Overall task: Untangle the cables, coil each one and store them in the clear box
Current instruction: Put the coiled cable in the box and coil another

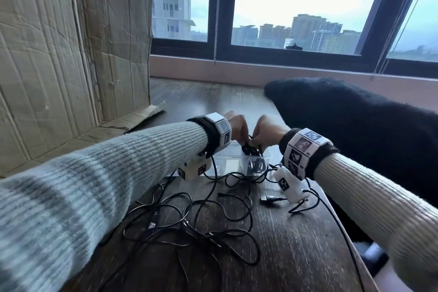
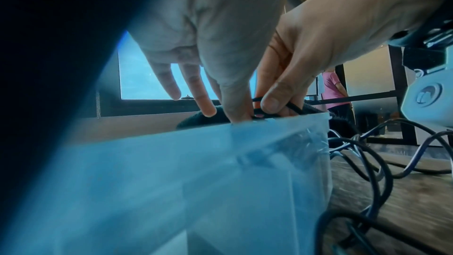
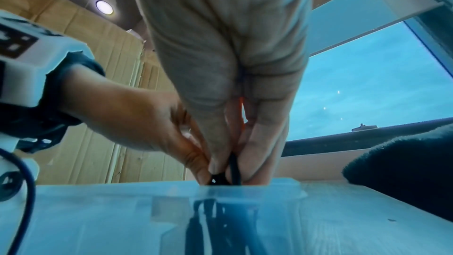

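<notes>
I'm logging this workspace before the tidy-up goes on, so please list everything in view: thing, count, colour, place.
clear box: one, see-through, on the table under both hands
coiled cable: one, black, being lowered into the clear box
loose cables: count unclear, black, tangled on the table near the person
table: one, dark wood, by the window
cardboard sheet: one, brown, standing at the left
fuzzy dark fabric: one, black, at the table's right
window: dark frame, towers outside
left hand: pinches the coiled cable
right hand: fingers pinch the coiled cable
</notes>
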`<state>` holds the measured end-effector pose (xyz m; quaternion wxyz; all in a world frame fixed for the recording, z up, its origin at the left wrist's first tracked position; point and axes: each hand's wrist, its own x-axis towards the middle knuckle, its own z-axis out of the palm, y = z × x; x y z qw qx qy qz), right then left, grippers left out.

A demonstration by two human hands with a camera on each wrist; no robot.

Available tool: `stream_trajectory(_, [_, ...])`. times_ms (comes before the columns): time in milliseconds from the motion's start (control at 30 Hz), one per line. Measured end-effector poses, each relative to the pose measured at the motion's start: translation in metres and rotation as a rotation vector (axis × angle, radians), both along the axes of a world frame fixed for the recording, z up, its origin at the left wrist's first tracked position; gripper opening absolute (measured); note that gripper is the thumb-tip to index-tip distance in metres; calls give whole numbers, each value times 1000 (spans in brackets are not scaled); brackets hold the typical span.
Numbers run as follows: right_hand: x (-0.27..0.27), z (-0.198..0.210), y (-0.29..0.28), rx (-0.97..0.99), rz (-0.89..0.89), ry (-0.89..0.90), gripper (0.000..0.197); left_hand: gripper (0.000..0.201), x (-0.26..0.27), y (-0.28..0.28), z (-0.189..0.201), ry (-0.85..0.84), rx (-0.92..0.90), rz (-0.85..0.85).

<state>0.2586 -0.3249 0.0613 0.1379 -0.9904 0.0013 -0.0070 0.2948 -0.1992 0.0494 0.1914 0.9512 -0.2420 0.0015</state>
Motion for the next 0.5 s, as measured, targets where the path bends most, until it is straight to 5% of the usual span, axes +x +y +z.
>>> stream_trajectory(300, [-7, -6, 14, -167, 29, 109, 13, 45, -7, 5, 12, -35, 75, -127])
stream_trajectory(500, [-6, 6, -14, 0, 53, 187, 34, 34, -4, -1, 5, -60, 269, -176])
